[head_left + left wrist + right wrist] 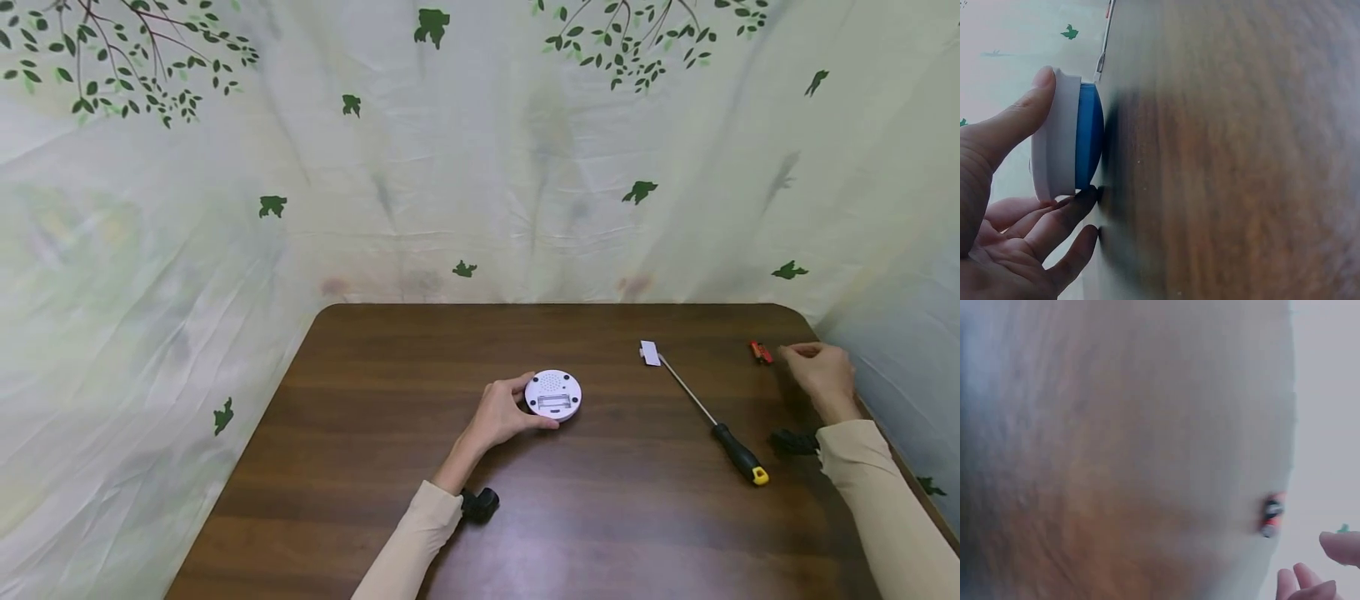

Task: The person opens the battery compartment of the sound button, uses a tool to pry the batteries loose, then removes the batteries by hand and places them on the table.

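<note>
My left hand (501, 414) grips a round white device (553, 383) by its edge, thumb on one side and fingers on the other. Its underside faces up, showing speaker holes, dark feet and an uncovered battery compartment. In the left wrist view the device's blue domed part (1089, 137) faces the table. Two red-and-black batteries (761, 352) lie near the table's far right corner. Just right of them hovers my right hand (823, 377), fingers loosely bent. The right wrist view shows its thumb (1342, 547) and fingers apart, with the blurred batteries (1272, 515) beyond them.
A small white cover (650, 353) lies right of the device. Against it rests the tip of a screwdriver (738, 454) with a black and yellow handle, slanting toward the right arm. Behind the brown table (375, 467) hangs a leaf-patterned cloth (480, 167).
</note>
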`<state>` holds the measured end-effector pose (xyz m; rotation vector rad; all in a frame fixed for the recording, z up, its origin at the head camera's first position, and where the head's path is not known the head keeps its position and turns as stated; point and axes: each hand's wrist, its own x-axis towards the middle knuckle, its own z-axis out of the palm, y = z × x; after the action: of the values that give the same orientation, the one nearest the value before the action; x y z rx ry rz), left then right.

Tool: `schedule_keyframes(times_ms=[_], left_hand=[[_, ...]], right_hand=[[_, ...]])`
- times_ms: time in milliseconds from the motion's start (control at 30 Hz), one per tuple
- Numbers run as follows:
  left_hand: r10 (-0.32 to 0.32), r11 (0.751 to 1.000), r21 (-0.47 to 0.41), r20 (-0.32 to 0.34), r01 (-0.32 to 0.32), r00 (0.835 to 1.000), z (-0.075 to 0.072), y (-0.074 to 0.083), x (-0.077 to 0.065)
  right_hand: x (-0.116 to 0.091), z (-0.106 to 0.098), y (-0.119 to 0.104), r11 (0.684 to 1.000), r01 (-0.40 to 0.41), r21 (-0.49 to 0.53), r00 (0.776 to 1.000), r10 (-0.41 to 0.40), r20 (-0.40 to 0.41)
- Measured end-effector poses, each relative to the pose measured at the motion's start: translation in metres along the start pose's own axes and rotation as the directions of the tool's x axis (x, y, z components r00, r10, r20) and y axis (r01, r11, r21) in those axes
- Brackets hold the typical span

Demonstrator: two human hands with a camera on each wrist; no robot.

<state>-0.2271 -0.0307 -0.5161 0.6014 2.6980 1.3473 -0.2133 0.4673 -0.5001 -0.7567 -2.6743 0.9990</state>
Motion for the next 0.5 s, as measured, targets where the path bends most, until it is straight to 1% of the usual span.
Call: schedule_keyframes(times_ms=[67, 167, 267, 300, 367, 500], left_hand=[[-0.015, 1.0, -0.01, -0.004, 0.015, 1.0, -0.002, -0.001, -0.001], [-0.035, 0.997, -0.069, -0.001, 0.034, 0.999, -0.006, -0.003, -0.001], [-0.038, 0.991, -0.128, 0.014, 0.04, 0.999, -0.011, -0.006, -0.001], [-0.037, 0.989, -0.144, 0.019, 0.04, 0.999, -0.014, -0.006, -0.001], [-0.038, 0.989, -0.145, 0.025, 0.041, 0.999, -0.02, -0.008, -0.001], [-0.034, 0.993, -0.112, 0.005, 0.034, 0.999, -0.039, -0.009, 0.0]], right_hand=[[-0.001, -0.003, -0.008, 1.0, 0.022, 0.008, 1.0, -0.023, 0.018], [-0.006, -0.007, -0.025, 0.997, 0.072, 0.012, 0.995, -0.073, 0.061], [-0.021, -0.012, -0.038, 0.991, 0.132, 0.011, 0.984, -0.132, 0.122], [-0.027, -0.013, -0.042, 0.988, 0.157, 0.015, 0.977, -0.157, 0.143], [-0.039, -0.013, -0.052, 0.976, 0.219, 0.02, 0.959, -0.218, 0.183], [-0.064, -0.005, -0.074, 0.941, 0.336, 0.038, 0.915, -0.336, 0.224]])
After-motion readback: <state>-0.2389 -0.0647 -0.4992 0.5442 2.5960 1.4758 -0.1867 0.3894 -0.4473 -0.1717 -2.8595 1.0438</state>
